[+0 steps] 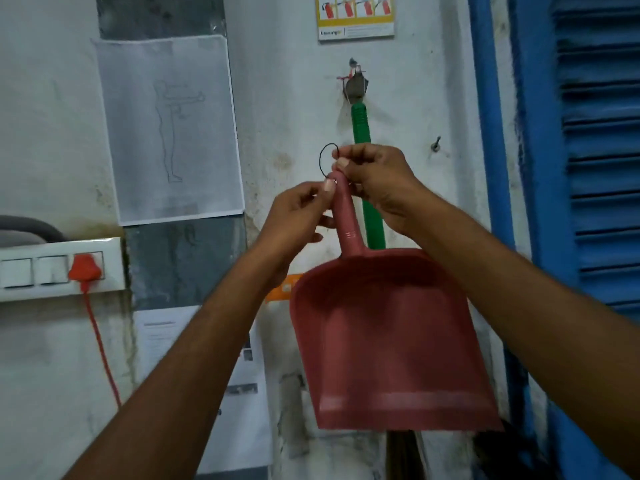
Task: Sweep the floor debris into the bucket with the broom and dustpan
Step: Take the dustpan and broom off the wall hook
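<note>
Two hands are at the top of a red dustpan, which hangs pan-down in the air in front of a stained white wall, its open face toward the camera. The left hand grips the upper end of the dustpan's handle, thumb pressed against it near the tip. The right hand pinches a thin black cord loop that runs from the handle's tip — thumb and forefinger closed on the cord just above the handle.

Directly behind the hands a green broom handle hangs down the wall from a metal hook; its lower part passes behind the dustpan. A bare nail sticks out of the wall to the right of the broom handle. Further right stands a blue louvred shutter. To the left are a paper sheet with a line drawing of a standing figure and a white switchboard — an orange plug sits in it, its cord trailing down. A fire-extinguisher poster is at the top edge.
</note>
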`<act>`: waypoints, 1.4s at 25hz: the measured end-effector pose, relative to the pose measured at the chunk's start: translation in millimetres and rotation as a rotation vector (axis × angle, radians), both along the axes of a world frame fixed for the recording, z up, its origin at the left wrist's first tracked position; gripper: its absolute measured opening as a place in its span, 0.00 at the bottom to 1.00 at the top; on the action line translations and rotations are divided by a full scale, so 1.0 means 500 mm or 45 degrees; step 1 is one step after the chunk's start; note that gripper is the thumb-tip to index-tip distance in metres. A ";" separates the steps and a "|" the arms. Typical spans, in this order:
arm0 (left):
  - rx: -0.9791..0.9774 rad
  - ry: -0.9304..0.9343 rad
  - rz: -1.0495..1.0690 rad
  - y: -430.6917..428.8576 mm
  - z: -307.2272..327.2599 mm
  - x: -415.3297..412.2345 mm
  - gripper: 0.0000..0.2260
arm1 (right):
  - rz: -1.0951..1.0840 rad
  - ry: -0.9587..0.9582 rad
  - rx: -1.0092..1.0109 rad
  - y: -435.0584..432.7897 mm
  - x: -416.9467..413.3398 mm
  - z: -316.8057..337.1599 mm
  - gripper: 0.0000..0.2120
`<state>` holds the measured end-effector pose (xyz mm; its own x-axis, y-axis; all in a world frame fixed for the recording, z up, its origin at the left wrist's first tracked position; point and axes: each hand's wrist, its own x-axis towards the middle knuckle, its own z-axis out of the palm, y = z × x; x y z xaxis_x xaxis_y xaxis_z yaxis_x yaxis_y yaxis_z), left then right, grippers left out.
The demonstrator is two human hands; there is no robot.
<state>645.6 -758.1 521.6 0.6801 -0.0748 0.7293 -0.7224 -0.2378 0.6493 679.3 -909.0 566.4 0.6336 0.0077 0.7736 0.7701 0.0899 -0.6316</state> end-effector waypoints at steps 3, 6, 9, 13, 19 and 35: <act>0.060 0.115 0.000 0.036 -0.084 -0.019 0.13 | -0.012 0.072 -0.154 0.026 -0.007 -0.087 0.06; 0.148 0.159 0.033 0.064 -0.135 -0.041 0.18 | -0.006 0.144 -0.303 0.031 -0.028 -0.157 0.06; 0.233 0.267 0.098 0.093 -0.178 -0.074 0.22 | -0.009 0.257 -0.302 0.056 -0.069 -0.227 0.10; 0.184 0.209 0.241 0.121 -0.234 -0.104 0.25 | 0.159 0.470 -0.296 0.071 -0.117 -0.319 0.12; 0.052 0.218 0.354 0.148 -0.266 -0.123 0.30 | 0.417 0.562 -0.695 0.074 -0.185 -0.411 0.18; 2.216 0.222 0.753 0.132 -0.290 -0.180 0.23 | -0.330 0.196 -1.215 0.170 -0.218 -0.507 0.11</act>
